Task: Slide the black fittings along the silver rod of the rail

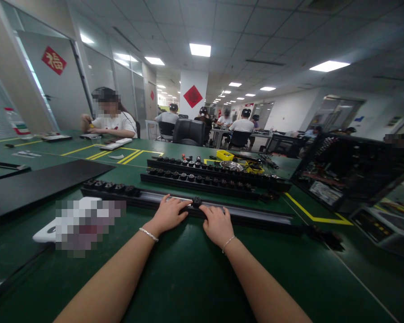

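Observation:
A long black power strip housing (pixel 245 216) lies across the green table in front of me, with a pale open channel along its top. Near its middle sits a small black socket module (pixel 197 202). My left hand (pixel 170 215) has its fingertips against the module's left side, other fingers resting on the housing. From the right, my right hand (pixel 218 223) holds the module with bent fingers. Several socket modules (pixel 111 186) fill the housing's left end. Two more black strips (pixel 202 181) with rows of sockets lie just behind.
At left are a white device (pixel 42 235), partly blurred out, and a flat black panel (pixel 50 184). A yellow tray (pixel 225 155) and cables stand behind the strips. An open computer case (pixel 353 170) stands at right. Across the table sits a person (pixel 112 121).

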A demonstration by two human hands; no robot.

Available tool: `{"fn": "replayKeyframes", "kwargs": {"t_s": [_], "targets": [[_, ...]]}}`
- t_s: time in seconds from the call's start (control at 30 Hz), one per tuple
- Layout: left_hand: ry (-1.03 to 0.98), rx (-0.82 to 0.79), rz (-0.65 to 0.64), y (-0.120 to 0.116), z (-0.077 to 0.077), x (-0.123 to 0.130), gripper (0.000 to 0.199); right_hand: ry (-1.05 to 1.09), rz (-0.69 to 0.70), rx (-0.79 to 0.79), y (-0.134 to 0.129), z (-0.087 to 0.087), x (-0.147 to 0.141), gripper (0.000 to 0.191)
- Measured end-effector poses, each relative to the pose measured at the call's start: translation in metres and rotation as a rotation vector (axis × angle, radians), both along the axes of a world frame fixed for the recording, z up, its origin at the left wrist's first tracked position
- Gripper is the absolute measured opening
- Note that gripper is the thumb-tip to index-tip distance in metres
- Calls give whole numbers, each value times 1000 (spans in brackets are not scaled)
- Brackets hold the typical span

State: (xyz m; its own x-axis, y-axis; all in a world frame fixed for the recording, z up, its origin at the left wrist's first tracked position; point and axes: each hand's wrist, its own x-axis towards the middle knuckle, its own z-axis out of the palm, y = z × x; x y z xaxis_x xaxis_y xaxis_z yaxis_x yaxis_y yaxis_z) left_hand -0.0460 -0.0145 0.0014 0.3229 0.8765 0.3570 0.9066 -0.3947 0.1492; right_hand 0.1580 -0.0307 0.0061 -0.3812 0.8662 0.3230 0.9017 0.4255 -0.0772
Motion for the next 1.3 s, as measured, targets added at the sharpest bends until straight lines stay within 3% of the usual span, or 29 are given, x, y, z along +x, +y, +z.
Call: {"fn": "replayKeyframes", "kwargs": {"t_s": [0.17, 0.6, 1.3], "targets": [[-25, 3, 15, 0, -2, 0, 45, -17, -1, -8, 0, 1, 1, 46], [-29, 22, 29, 2, -4, 0, 27, -9, 18, -27, 0, 2, 2, 48], [-12, 49, 21, 4, -7, -1, 26, -3, 70, -54, 9, 3, 15, 46]]}}
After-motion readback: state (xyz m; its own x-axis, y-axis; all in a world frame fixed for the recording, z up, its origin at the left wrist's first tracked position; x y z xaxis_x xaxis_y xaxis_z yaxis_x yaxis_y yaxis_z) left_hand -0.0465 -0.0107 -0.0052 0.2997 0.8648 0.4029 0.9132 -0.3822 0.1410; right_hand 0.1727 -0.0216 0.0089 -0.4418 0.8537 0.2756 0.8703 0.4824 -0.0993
